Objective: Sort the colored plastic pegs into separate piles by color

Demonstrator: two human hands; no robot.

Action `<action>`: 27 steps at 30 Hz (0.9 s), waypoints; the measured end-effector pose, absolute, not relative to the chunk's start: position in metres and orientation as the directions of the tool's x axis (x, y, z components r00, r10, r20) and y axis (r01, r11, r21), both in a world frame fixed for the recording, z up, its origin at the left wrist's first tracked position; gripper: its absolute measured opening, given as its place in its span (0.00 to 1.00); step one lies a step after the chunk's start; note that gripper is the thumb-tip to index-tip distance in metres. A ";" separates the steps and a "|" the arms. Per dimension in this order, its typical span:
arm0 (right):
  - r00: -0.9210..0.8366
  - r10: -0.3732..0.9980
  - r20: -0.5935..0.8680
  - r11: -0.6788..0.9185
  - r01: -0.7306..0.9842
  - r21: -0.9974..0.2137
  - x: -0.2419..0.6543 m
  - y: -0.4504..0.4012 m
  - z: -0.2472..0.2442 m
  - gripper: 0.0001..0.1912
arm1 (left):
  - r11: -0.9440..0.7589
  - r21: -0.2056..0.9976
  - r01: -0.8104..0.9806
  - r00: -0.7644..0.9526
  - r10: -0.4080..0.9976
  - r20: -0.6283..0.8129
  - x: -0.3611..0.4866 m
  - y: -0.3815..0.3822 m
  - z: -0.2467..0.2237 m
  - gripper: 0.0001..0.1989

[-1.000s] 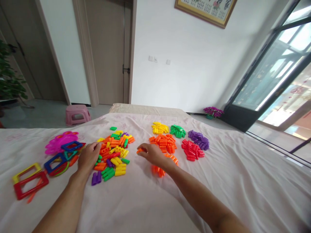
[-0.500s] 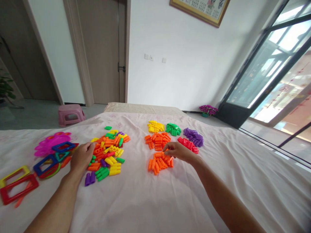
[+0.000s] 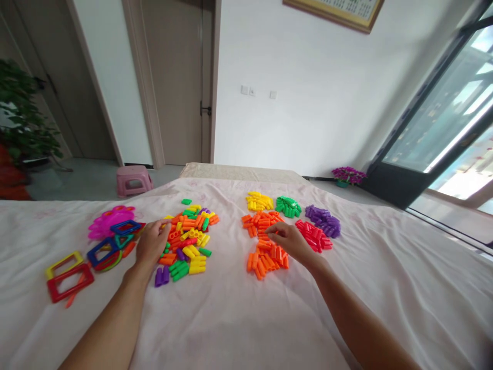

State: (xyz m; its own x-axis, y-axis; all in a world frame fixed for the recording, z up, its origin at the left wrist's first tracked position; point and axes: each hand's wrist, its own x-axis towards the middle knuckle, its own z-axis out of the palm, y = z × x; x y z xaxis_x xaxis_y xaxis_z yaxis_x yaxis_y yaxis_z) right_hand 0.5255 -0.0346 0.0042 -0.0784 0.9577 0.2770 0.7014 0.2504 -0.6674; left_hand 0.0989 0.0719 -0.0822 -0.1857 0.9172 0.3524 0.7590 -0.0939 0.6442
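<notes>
My left hand [image 3: 153, 240] is at the left edge of a mixed pile of coloured plastic pieces [image 3: 188, 239]; its fingers curl toward the pile and what they hold, if anything, is hidden. My right hand [image 3: 288, 240] is over the orange pieces [image 3: 267, 258], fingers bent together at the tips, with nothing I can make out between them. Around the orange pieces lie separate heaps: yellow [image 3: 259, 201] and green [image 3: 288, 206] behind, purple [image 3: 323, 221] and red [image 3: 314, 235] to the right.
Left of my left hand lie a pink flower-shaped tray [image 3: 103, 223] and frame-like shapes, blue [image 3: 102, 253], red [image 3: 70, 282] and yellow [image 3: 63, 263]. A pale cloth [image 3: 239, 318] covers the table. Beyond it stand a pink stool [image 3: 134, 180] and purple flowers [image 3: 348, 175].
The camera view has turned left, so the table and piles appear further right. Both hands remain beside the same piles. More of the red heap shows beside my right hand.
</notes>
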 end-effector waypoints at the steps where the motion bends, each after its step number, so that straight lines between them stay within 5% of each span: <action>1: -0.052 0.944 0.326 0.270 0.690 -0.671 0.520 -0.034 0.001 0.11 | -0.117 0.647 0.754 -0.171 0.915 0.366 0.100 0.071 -0.082 0.25; 11: 0.157 0.698 0.699 0.419 0.701 -0.576 0.521 -0.031 -0.032 0.11 | -0.208 0.651 0.730 -0.068 0.926 0.372 0.140 0.062 -0.087 0.28; 16: 0.247 0.664 0.706 0.375 0.706 -0.600 0.537 -0.029 -0.051 0.11 | -0.353 0.643 0.680 0.009 0.881 0.473 0.162 0.056 -0.086 0.28; 19: 0.260 0.662 0.703 0.371 0.701 -0.609 0.540 -0.030 -0.058 0.12 | -0.301 0.599 0.742 -0.055 0.863 0.501 0.151 0.063 -0.079 0.27; 23: 0.267 0.679 0.684 0.350 0.701 -0.621 0.542 -0.028 -0.064 0.12 | -0.123 0.580 0.805 -0.125 0.921 0.369 0.129 0.087 -0.072 0.27; 27: 0.291 0.704 0.647 0.319 0.685 -0.655 0.543 -0.025 -0.068 0.12 | -0.181 0.591 0.786 -0.009 0.953 0.303 0.128 0.107 -0.075 0.24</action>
